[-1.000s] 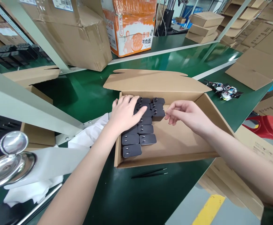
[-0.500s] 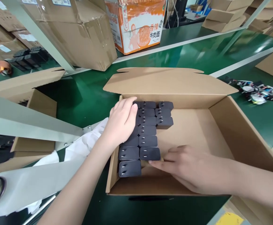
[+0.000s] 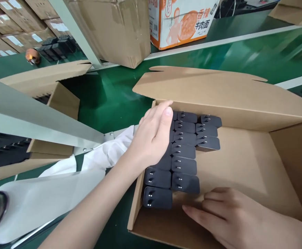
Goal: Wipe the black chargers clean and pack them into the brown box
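Observation:
An open cardboard box [image 3: 283, 152] lies on the green bench. Several black charger plugs [image 3: 184, 152] stand packed in rows in its left part. My left hand [image 3: 152, 136] lies flat, fingers together, on the left column of plugs by the box's left wall. My right hand [image 3: 226, 216] rests inside the box near its front wall, fingers stretched out and pointing left, close to the nearest plug [image 3: 186, 183]. It holds nothing.
White cloth or paper [image 3: 106, 154] lies left of the box under a grey metal beam [image 3: 37, 124]. Another open carton [image 3: 60, 103] sits further left. Large brown cartons [image 3: 114, 31] and an orange-printed box [image 3: 182, 20] stand behind.
My right hand drew back from the far plugs to the box's front. The view shifted left and closer. My left hand stayed on the left column.

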The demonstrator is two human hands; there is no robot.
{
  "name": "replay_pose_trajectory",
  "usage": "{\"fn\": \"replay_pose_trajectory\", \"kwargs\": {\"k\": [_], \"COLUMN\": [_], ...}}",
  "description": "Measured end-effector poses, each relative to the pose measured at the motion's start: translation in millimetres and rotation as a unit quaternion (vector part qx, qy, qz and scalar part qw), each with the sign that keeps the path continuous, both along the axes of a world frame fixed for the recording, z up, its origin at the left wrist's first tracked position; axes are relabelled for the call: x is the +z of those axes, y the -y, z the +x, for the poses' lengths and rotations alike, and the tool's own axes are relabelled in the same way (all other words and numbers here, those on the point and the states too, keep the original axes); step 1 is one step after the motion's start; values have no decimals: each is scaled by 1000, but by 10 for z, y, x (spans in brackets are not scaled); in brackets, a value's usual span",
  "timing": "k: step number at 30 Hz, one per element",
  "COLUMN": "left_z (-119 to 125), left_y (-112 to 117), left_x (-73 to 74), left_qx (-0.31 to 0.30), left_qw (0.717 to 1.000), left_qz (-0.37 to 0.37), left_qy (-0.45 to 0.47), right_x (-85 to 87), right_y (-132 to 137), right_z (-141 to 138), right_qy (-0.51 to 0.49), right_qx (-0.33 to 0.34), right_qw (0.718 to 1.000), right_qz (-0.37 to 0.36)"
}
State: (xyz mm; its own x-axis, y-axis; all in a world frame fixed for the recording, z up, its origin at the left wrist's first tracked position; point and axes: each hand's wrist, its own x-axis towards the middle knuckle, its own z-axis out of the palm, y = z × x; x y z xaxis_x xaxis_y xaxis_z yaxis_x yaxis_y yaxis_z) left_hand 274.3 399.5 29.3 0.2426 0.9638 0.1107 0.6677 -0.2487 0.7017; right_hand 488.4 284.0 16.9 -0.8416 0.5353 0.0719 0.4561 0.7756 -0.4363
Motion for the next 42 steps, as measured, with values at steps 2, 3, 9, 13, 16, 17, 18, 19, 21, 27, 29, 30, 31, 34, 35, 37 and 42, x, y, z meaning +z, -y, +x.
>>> {"fn": "replay_pose_trajectory", "kwargs": {"k": [2, 3, 9, 13, 16, 17, 18, 19, 21, 27, 29, 30, 31, 34, 35, 37, 42], "left_z": [-2, -4, 0, 12, -21, -47, -80, -119, -201, -329, -322, -316, -310, -304, -307, -318, -336], "left_y": [-4, -7, -23, -58, -88, -72, -30, 43, 289, 1194, 1302, 1314, 1309, 1259, 1249, 1247, 1288], "left_x": [-12, -20, -51, -90, -85, -55, -7, 57, 211, 388, 311, 267, 228, 159, 151, 148, 137], "left_qx": [-3, -3, -7, -6, -19, -14, 1, 25, 68, -84, -106, -108, -108, -115, -117, -118, -110], "left_qw": [1000, 1000, 997, 997, 993, 989, 986, 983, 979, 946, 940, 937, 935, 932, 932, 932, 937], "left_qz": [8, 14, 31, 32, 64, 91, 122, 152, 190, 166, 135, 124, 118, 102, 98, 96, 97], "left_qy": [17, 27, 67, 73, 99, 112, 116, 104, 15, -264, -295, -307, -316, -329, -329, -328, -317], "right_x": [-14, -17, 98, 267, 345, 353, 352, 341, 298, 143, 122, 119, 118, 140, 154, 192, 279], "right_y": [5, 7, -39, -211, -439, -521, -600, -671, -777, -836, -827, -824, -822, -812, -806, -790, -753], "right_z": [-11, -14, -7, -71, -204, -256, -307, -353, -425, -534, -568, -584, -598, -611, -603, -572, -500], "right_qy": [4, 5, -49, -98, -68, -68, -76, -90, -121, -151, -133, -121, -108, -76, -69, -52, -15], "right_qx": [-7, -9, -18, -94, -113, -111, -106, -98, -73, -8, -3, 0, 2, 11, 16, 27, 30], "right_qw": [1000, 1000, 998, 987, 984, 986, 988, 989, 990, 988, 991, 993, 994, 996, 997, 997, 996], "right_qz": [-9, -8, 28, 91, 121, 107, 84, 58, 23, -18, -7, 3, 14, 37, 42, 51, 78]}}
